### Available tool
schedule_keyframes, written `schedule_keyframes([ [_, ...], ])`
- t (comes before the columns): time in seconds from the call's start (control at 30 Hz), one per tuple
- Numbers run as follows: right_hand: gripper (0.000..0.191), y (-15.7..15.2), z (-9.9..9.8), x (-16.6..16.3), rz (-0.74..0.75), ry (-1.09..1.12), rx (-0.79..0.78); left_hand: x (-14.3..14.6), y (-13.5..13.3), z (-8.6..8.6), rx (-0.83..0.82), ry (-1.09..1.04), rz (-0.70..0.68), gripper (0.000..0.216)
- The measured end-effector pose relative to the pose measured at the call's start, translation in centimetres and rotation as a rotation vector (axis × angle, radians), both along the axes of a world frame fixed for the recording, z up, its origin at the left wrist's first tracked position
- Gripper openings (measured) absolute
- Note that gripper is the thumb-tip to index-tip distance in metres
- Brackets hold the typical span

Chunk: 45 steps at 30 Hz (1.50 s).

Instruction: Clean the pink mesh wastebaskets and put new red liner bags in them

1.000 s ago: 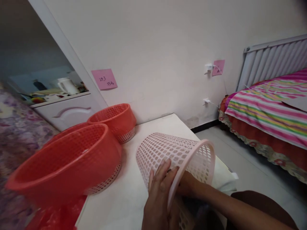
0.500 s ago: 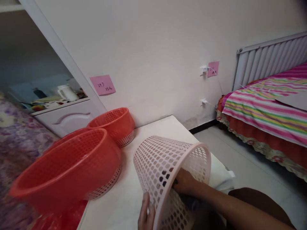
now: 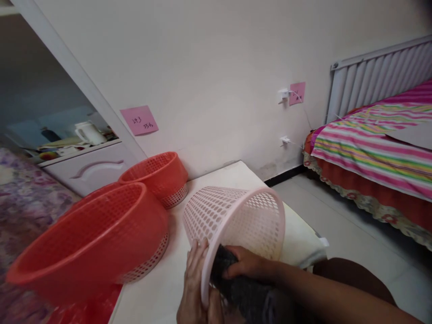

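Observation:
A pale pink perforated basket lies tipped on its side on the white table, its mouth turned toward me. My left hand presses flat against the basket's outer wall and rim, fingers stretched up. My right hand reaches into the basket's mouth and is closed on a dark grey cloth that sits partly inside the basket. Part of the cloth trails out toward me.
Two red-orange perforated baskets stand to the left: a large one near me and a smaller one by the wall. A white cabinet, pink notes on the wall, a striped bed and a radiator are around.
The pink basket has turned so its mouth faces me more. My left hand slid down then back up along its wall. My right hand now shows at the mouth, gripping the dark cloth.

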State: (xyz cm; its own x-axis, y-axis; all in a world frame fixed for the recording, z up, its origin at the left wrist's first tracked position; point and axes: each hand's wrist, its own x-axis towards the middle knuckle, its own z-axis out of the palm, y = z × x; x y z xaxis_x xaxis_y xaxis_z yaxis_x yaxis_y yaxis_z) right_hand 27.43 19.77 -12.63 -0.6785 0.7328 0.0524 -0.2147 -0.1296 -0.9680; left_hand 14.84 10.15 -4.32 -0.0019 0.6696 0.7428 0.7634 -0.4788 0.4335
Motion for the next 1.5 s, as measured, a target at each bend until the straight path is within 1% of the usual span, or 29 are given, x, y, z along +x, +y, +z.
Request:
schedule_keyframes([
  [0.07,0.053,-0.3,0.0,-0.1,0.033,0.028,-0.037,0.1,0.5,0.6,-0.03,-0.013,0.048,0.059],
  [0.1,0.054,-0.3,0.0,0.1,0.032,-0.004,-0.013,0.1,0.6,0.7,-0.041,-0.015,0.063,0.058],
  [0.13,0.054,-0.2,-0.1,0.5,0.02,-0.077,0.052,0.1,0.8,0.7,-0.05,-0.013,0.07,0.057],
  [0.17,0.052,0.0,-0.2,1.1,-0.002,-0.195,0.154,0.2,0.9,0.6,-0.059,-0.01,0.072,0.056],
  [0.23,0.051,0.7,-0.2,2.7,-0.079,-0.528,0.424,0.2,0.9,0.6,-0.072,-0.004,0.068,0.056],
  [0.3,0.049,1.4,0.2,4.5,-0.206,-0.874,0.667,0.1,0.9,0.5,-0.074,0.003,0.049,0.057],
  [0.37,0.049,2.1,1.0,6.1,-0.368,-1.105,0.811,-0.1,0.9,0.5,-0.07,0.024,0.027,0.058],
  [0.4,0.05,2.4,1.5,6.9,-0.454,-1.165,0.86,-0.2,0.9,0.5,-0.068,0.042,0.017,0.059],
  [0.47,0.052,2.7,2.4,7.9,-0.612,-1.202,0.929,-0.4,0.9,0.5,-0.07,0.081,0.005,0.062],
  [0.53,0.056,2.8,2.8,8.3,-0.693,-1.199,0.939,-0.6,1.0,0.5,-0.076,0.103,-0.004,0.064],
  [0.57,0.057,2.7,2.7,8.2,-0.686,-1.2,0.915,-0.6,1.1,0.5,-0.081,0.106,-0.009,0.065],
  [0.63,0.057,2.2,2.0,7.5,-0.573,-1.191,0.826,-0.6,1.2,0.5,-0.091,0.103,-0.018,0.065],
  [0.7,0.055,1.4,0.9,6.3,-0.397,-1.108,0.715,-0.5,1.3,0.5,-0.097,0.098,-0.024,0.066],
  [0.8,0.053,0.2,-0.1,4.5,-0.184,-0.822,0.543,-0.4,1.4,0.5,-0.092,0.101,-0.019,0.067],
  [0.87,0.056,-0.1,0.2,3.9,-0.052,-0.601,0.406,-0.5,1.4,0.4,-0.083,0.107,-0.014,0.068],
  [0.93,0.056,0.0,1.1,3.9,0.069,-0.419,0.293,-0.5,1.4,0.4,-0.077,0.108,-0.016,0.068],
  [1.0,0.055,0.5,1.9,4.5,0.112,-0.278,0.242,-0.5,1.4,0.3,-0.081,0.11,-0.03,0.067],
  [1.03,0.055,0.6,2.2,5.0,0.08,-0.218,0.245,-0.5,1.5,0.3,-0.081,0.113,-0.033,0.067],
  [1.07,0.055,0.7,2.5,5.6,-0.003,-0.173,0.264,-0.5,1.6,0.3,-0.081,0.119,-0.034,0.067],
  [1.1,0.056,0.7,2.6,6.2,-0.137,-0.14,0.305,-0.6,1.7,0.3,-0.08,0.127,-0.033,0.067],
  [1.13,0.057,0.6,2.8,7.0,-0.312,-0.117,0.372,-0.6,1.8,0.3,-0.084,0.132,-0.027,0.066],
  [1.2,0.058,-0.2,3.5,8.3,-0.671,-0.09,0.595,-0.8,1.9,0.3,-0.077,0.137,-0.028,0.063],
  [1.23,0.058,-0.7,4.1,8.9,-0.805,-0.075,0.73,-0.9,1.9,0.3,-0.075,0.141,-0.035,0.06],
  [1.27,0.059,-1.3,5.0,9.2,-0.897,-0.056,0.861,-1.0,1.9,0.3,-0.074,0.147,-0.042,0.059],
  [1.3,0.06,-2.0,6.1,9.3,-0.959,-0.04,0.972,-1.0,2.0,0.3,-0.07,0.152,-0.051,0.057],
  [1.37,0.066,-3.3,8.5,8.7,-1.05,-0.04,1.133,-1.0,2.0,0.4,-0.063,0.156,-0.07,0.056],
  [1.4,0.07,-3.9,9.7,8.0,-1.044,-0.06,1.21,-1.0,2.0,0.4,-0.063,0.137,-0.071,0.056],
  [1.43,0.072,-4.3,10.6,7.1,-0.992,-0.088,1.301,-1.0,2.0,0.3,-0.055,0.109,-0.067,0.055],
  [1.5,0.068,-4.7,11.9,5.1,-0.804,-0.172,1.456,-0.9,2.0,0.2,-0.032,0.044,-0.046,0.053],
])
